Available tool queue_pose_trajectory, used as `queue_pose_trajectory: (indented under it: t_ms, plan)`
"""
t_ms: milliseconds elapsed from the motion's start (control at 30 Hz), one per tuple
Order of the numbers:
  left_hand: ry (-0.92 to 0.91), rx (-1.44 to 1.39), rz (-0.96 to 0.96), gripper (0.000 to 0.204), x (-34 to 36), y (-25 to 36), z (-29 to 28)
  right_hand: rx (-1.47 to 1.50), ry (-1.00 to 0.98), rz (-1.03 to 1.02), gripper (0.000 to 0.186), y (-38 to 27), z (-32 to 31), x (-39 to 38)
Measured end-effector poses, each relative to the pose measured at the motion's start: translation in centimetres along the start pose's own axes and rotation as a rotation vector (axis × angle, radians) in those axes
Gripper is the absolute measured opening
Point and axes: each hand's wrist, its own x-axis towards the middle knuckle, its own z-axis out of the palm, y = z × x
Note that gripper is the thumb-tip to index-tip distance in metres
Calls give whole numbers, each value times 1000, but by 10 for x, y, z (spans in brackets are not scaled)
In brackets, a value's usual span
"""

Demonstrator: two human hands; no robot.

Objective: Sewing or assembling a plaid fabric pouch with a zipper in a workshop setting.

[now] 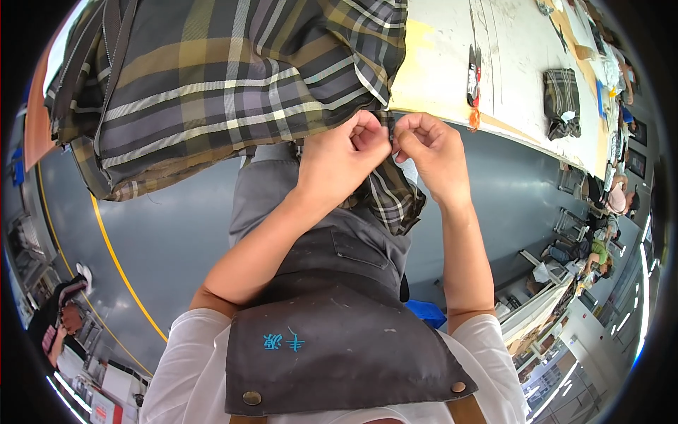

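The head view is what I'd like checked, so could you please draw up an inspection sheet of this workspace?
Surface: white table, with a yellowish area near the plaid cloth.
Job's things: large plaid cloth at upper left; a smaller plaid section hangs below the hands.
Clutter: red-and-black tool near the table's edge; small plaid bundle farther right.
Hands: left hand and right hand close together, fingers pinched on plaid fabric.
Cables: nothing seen for certain.
Surroundings: grey floor, yellow line, other people at right.
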Motion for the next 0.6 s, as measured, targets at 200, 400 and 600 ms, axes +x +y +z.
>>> queue_pose_trajectory:
  t_ms: [200, 400, 600]
  plan:
    - [-90, 137, -45, 9, 7, 5, -1, -118, -15, -31, 7, -1, 0, 0]
    - [-139, -194, -186, 11, 11, -12, -4, -9, -7, 3, 7, 3, -1, 3]
    - [-106, -260, -146, 8, 7, -11, -2, -311, 154, -195, 9, 2, 14, -7]
